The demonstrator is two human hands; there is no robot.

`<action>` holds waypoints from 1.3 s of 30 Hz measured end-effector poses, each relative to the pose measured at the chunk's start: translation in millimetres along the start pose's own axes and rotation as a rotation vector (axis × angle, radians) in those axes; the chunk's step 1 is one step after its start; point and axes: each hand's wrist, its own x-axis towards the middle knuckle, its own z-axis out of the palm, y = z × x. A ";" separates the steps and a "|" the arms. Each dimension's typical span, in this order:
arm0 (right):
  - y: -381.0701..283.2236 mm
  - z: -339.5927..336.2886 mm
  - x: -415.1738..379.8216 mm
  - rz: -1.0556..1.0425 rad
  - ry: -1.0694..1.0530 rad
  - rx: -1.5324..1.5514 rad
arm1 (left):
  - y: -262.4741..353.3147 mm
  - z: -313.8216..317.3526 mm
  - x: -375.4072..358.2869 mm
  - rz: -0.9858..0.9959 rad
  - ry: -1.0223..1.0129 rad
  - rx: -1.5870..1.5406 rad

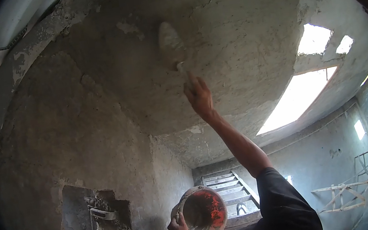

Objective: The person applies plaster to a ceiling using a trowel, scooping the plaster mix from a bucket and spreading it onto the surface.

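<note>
My right hand [199,97] is raised at the end of an outstretched arm, its fingers wrapped round the handle of a trowel [171,45]. The trowel's rounded blade points up and overlaps the rough grey plastered surface [229,31] overhead; it is slightly blurred. Lower down, my left hand [178,227] grips the rim of a round bucket [214,207]. The bucket is tilted so its inside shows, with grey residue and bare red-orange patches on the wall.
Behind the bucket stands a wooden stair or ladder [229,185]. A recess with a metal fitting [104,214] opens in the left wall. At right are bright openings [301,98] and a metal frame scaffold [348,196].
</note>
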 end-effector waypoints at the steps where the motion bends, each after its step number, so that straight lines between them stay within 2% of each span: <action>1: -0.1 -6.4 -1.6 0.061 0.032 0.036 | -0.7 -0.8 -1.6 0.035 0.035 -0.012; 5: 11.0 -33.8 18.6 0.166 0.118 -0.060 | -2.6 1.2 -0.7 0.013 0.030 -0.016; 7: 21.4 -38.7 31.1 0.027 0.346 -0.141 | -3.1 1.3 -1.2 -0.001 -0.003 -0.033; 11: 28.6 -25.8 41.5 0.083 0.362 -0.158 | -10.6 5.0 -0.4 -0.037 -0.034 0.005; 13: 25.5 -7.0 32.1 0.140 0.146 -0.004 | -12.6 6.1 -0.6 0.008 0.002 -0.035; 14: 22.9 1.7 25.7 0.141 0.147 -0.005 | -11.4 5.9 -0.6 0.009 0.001 -0.034; 16: 11.3 10.7 11.1 -0.062 -0.091 0.065 | -8.4 4.1 -1.5 -0.022 0.001 -0.015; 20: -3.2 -2.6 -1.2 -0.004 -0.138 0.153 | -13.3 5.3 0.1 0.059 0.068 -0.044; 22: 18.9 -16.4 -5.2 0.129 0.074 0.012 | -14.9 1.8 -1.5 -0.025 -0.029 0.008; 24: 21.4 -29.5 0.5 0.365 0.218 -0.013 | -14.2 1.6 -2.0 -0.012 -0.004 0.003; 25: 35.7 -28.6 2.7 0.363 0.216 -0.014 | -13.4 2.7 -3.3 0.000 0.017 -0.002; 27: 60.6 -17.3 9.5 0.051 0.537 -0.173 | -14.9 3.0 -4.5 0.012 0.019 -0.004; 28: 62.7 -10.9 7.2 0.052 0.542 -0.173 | -14.5 3.2 -2.9 0.030 0.017 -0.005; 30: 59.0 5.7 -5.5 0.229 0.329 0.004 | -11.0 2.3 -1.6 0.042 0.019 -0.003; 32: 57.1 22.9 -18.5 0.095 0.142 -0.084 | -8.2 0.9 0.1 0.053 0.014 -0.009; 33: 47.7 21.6 -26.2 0.127 0.143 -0.098 | -9.7 1.6 1.5 0.051 0.002 -0.012; 35: 22.8 8.9 -43.3 0.084 -0.212 0.094 | -18.6 3.2 1.8 0.012 -0.053 0.021; 36: 19.4 7.2 -59.2 0.102 -0.205 0.093 | -18.3 1.7 -0.3 0.036 -0.036 0.028; 38: 12.2 4.8 -104.8 0.432 -0.142 0.044 | -16.5 3.1 0.5 0.062 -0.022 0.033; 39: 24.3 10.2 -135.4 0.468 -0.011 0.024 | -17.5 2.5 -1.8 0.056 -0.021 0.025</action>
